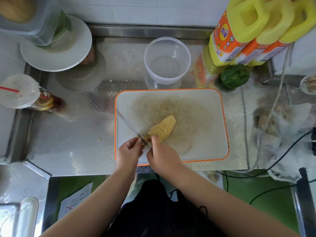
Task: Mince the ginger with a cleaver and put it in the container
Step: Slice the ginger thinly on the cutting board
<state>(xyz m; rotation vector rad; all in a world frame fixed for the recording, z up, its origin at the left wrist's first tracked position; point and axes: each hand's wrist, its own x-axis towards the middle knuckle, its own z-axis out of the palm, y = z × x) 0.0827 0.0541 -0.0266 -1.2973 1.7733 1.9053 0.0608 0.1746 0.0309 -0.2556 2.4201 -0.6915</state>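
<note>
A fanned row of yellow ginger slices (164,128) lies in the middle of a white cutting board with an orange rim (205,106). The cleaver (130,124) stands edge-down on the board, its blade running from the board's left edge to the near end of the ginger. My left hand (129,153) grips the cleaver's handle just left of the slices. My right hand (164,157) holds the near end of the ginger with curled fingertips. An empty clear round container (167,59) stands behind the board.
Yellow and orange bottles (239,31) and a green pepper (235,76) stand at the back right. A white plate (56,48) and a drink cup with a red straw (18,90) are on the left. Cables (273,161) run along the right.
</note>
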